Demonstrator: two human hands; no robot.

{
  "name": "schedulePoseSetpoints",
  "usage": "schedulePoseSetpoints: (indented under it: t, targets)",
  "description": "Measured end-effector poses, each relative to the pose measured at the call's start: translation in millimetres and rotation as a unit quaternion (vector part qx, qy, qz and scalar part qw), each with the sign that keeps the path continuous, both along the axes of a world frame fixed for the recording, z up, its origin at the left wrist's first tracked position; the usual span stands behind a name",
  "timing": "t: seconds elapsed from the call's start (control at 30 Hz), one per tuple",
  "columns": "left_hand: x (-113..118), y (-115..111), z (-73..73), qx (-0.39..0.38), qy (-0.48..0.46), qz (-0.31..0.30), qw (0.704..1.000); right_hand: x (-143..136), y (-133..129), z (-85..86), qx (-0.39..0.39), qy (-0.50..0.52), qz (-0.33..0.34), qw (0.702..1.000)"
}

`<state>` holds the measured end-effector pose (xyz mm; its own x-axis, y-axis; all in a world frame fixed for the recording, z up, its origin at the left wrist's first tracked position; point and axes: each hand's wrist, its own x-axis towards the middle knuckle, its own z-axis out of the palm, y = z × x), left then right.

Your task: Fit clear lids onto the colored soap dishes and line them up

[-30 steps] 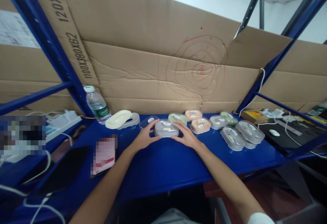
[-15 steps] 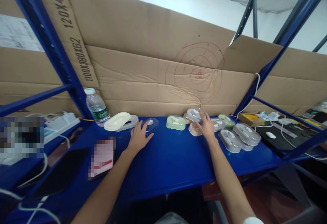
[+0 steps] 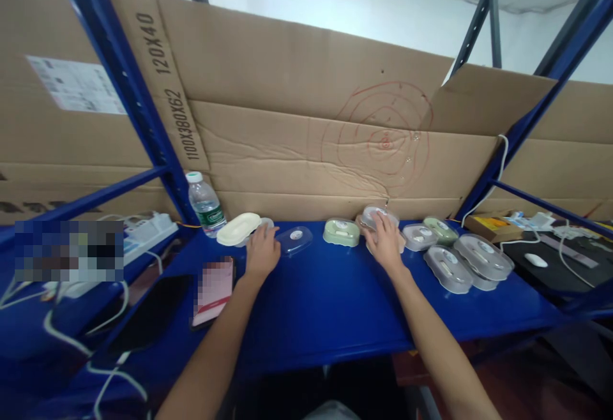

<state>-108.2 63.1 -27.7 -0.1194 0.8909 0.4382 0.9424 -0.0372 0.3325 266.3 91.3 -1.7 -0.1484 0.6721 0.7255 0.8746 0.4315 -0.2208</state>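
My left hand (image 3: 262,255) reaches over a grey oval tray (image 3: 266,223), its fingers partly spread and covering much of it. A cream oval tray (image 3: 238,228) overlaps the grey one on the left. To the right of that hand, a clear oval lid (image 3: 295,240) with a round sticker lies on the blue table. My right hand (image 3: 385,244) rests with spread fingers on a clear-lidded oval box (image 3: 372,216). That box sits on pinkish boxes (image 3: 400,242), largely hidden by the hand. A green box with a clear lid (image 3: 341,233) stands just left of them.
More lidded boxes, grey (image 3: 448,269) and green (image 3: 440,231), stand at the right, some stacked. A water bottle (image 3: 206,205) stands at the back left; a phone (image 3: 214,291) lies before it. Cables and a power strip (image 3: 151,239) are farther left. Cardboard (image 3: 268,139) lines the back.
My left hand has moved left from the clear lid to the grey tray. My right hand has shifted over the front of the upper box. The view has turned slightly left.
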Motion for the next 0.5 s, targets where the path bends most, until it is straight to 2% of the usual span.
schedulePoseSetpoints:
  t: [0.1, 0.27, 0.37, 0.5]
  targets:
    - [-3, -1, -0.1, -0.011, 0.002, 0.024, 1.0, -24, -11, -3.2, -0.038, -0.051, 0.105, 0.992]
    - [8, -4, 3.6, -0.021, 0.022, -0.016, 0.999, -62, -31, -15.0, -0.101, -0.167, 0.247, 0.949]
    - [9, -7, 11.9, -0.006, 0.03, -0.015, 0.999, -75, -40, -19.7, -0.124, -0.206, 0.28, 0.929]
    - [1, -11, 17.0, 0.007, 0.022, 0.075, 0.997, -79, -43, -22.4, -0.147, -0.208, 0.286, 0.924]
